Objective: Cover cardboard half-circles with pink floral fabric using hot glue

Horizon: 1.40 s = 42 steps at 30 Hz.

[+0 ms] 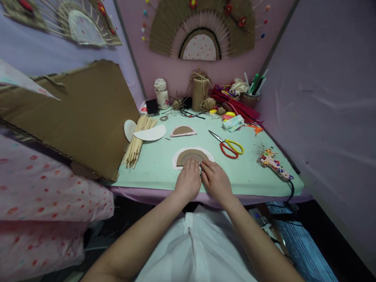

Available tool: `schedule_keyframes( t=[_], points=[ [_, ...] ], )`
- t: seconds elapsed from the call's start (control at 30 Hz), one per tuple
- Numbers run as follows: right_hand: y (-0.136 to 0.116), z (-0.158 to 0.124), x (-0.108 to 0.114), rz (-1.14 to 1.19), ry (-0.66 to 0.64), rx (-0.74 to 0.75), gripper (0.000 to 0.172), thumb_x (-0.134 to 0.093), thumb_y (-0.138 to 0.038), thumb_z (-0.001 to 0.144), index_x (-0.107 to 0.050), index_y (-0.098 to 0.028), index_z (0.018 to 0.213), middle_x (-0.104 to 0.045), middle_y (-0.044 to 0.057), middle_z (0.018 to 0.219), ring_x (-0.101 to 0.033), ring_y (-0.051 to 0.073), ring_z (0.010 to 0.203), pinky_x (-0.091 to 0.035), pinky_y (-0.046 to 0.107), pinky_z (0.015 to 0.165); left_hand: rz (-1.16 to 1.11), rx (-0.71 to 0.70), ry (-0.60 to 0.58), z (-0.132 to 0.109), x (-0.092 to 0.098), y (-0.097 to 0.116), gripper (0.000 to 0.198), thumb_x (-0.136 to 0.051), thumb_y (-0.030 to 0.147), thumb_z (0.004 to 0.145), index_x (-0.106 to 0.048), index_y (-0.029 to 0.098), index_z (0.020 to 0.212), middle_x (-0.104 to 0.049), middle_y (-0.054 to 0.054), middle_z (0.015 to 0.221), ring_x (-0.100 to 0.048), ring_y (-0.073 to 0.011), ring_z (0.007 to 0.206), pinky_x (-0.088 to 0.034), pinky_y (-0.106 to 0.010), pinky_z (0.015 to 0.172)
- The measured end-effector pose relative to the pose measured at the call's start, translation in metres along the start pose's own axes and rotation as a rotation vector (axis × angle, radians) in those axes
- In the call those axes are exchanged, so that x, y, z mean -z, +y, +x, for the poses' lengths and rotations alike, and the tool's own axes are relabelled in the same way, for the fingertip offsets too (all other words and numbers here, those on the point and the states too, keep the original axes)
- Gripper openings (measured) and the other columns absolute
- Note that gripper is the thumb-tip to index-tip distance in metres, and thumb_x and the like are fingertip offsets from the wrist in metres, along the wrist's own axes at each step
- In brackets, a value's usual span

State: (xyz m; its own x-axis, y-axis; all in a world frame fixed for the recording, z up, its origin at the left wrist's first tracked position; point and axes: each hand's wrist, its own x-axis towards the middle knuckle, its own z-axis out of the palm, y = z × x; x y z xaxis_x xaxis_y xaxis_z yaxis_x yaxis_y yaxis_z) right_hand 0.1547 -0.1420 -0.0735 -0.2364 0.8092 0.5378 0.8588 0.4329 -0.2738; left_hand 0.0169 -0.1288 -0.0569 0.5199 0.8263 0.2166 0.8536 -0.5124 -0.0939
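A brown cardboard half-circle (181, 157) lies on a larger white half-round piece (209, 154) near the table's front edge. On the cardboard rests a smaller see-through half-round with fine markings (190, 154), which looks like a protractor. My left hand (189, 178) lies over its lower edge, fingers stretched out and pressing down. Close beside it, my right hand (216, 178) has its fingers bent together at the right end of the cardboard; whatever they pinch is hidden. Scissors (225, 144) with one red and one yellow handle lie spread to the right.
Behind the hands sits a cardboard half-circle with a pink edge (183, 131). Thin sticks (136, 150) lie left under a white half-round (151, 133). A glue gun (276, 164) lies right. A bottle (161, 94), twine roll (200, 92) and large cardboard (73, 113) stand around.
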Motion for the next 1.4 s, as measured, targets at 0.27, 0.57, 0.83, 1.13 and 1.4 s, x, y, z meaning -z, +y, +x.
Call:
schedule_keyframes(
  t=[0.27, 0.57, 0.83, 1.13, 1.4],
  points=[
    [0.001, -0.001, -0.001, -0.006, -0.016, -0.013, 0.032, -0.049, -0.022, 0.093, -0.063, -0.012, 0.120, -0.065, 0.015, 0.126, -0.057, 0.028, 0.116, -0.043, 0.047, 0.105, -0.022, 0.003, -0.001, -0.001, -0.001, 0.001, 0.051, -0.036, 0.018, 0.094, -0.042, -0.006, 0.139, -0.046, -0.025, 0.145, -0.040, -0.0301, 0.138, -0.029, -0.043, 0.116],
    [0.001, -0.001, 0.000, 0.027, -0.024, -0.025, 0.032, -0.046, -0.022, 0.094, -0.063, -0.015, 0.121, -0.064, 0.015, 0.127, -0.057, 0.027, 0.118, -0.043, 0.049, 0.105, -0.034, -0.022, -0.018, 0.000, 0.000, 0.000, 0.052, -0.032, 0.018, 0.095, -0.040, -0.007, 0.139, -0.045, -0.025, 0.146, -0.037, -0.0299, 0.140, -0.026, -0.043, 0.117],
    [0.000, -0.003, 0.001, 0.160, 0.097, -0.076, 0.028, -0.048, -0.023, 0.093, -0.065, -0.017, 0.115, -0.066, 0.014, 0.121, -0.059, 0.026, 0.114, -0.044, 0.048, 0.103, -0.051, -0.007, -0.023, -0.001, 0.001, -0.002, 0.054, -0.038, 0.017, 0.092, -0.039, -0.007, 0.140, -0.043, -0.026, 0.147, -0.036, -0.0307, 0.140, -0.027, -0.042, 0.117],
    [0.008, -0.011, 0.014, 0.456, 0.597, -0.420, 0.023, -0.042, -0.026, 0.095, -0.064, -0.020, 0.092, -0.064, 0.009, 0.094, -0.061, 0.023, 0.094, -0.049, 0.042, 0.086, -0.074, 0.027, 0.044, -0.002, -0.002, -0.003, 0.053, -0.039, 0.014, 0.087, -0.045, -0.003, 0.137, -0.047, -0.023, 0.145, -0.043, -0.0300, 0.136, -0.032, -0.042, 0.114],
    [0.007, -0.011, 0.012, 0.457, 0.557, -0.418, 0.022, -0.041, -0.026, 0.094, -0.063, -0.021, 0.093, -0.063, 0.008, 0.092, -0.060, 0.023, 0.092, -0.049, 0.040, 0.085, -0.074, 0.034, 0.069, -0.002, -0.003, -0.003, 0.052, -0.041, 0.013, 0.085, -0.047, 0.000, 0.135, -0.050, -0.022, 0.143, -0.044, -0.0297, 0.135, -0.035, -0.042, 0.112]
  ],
)
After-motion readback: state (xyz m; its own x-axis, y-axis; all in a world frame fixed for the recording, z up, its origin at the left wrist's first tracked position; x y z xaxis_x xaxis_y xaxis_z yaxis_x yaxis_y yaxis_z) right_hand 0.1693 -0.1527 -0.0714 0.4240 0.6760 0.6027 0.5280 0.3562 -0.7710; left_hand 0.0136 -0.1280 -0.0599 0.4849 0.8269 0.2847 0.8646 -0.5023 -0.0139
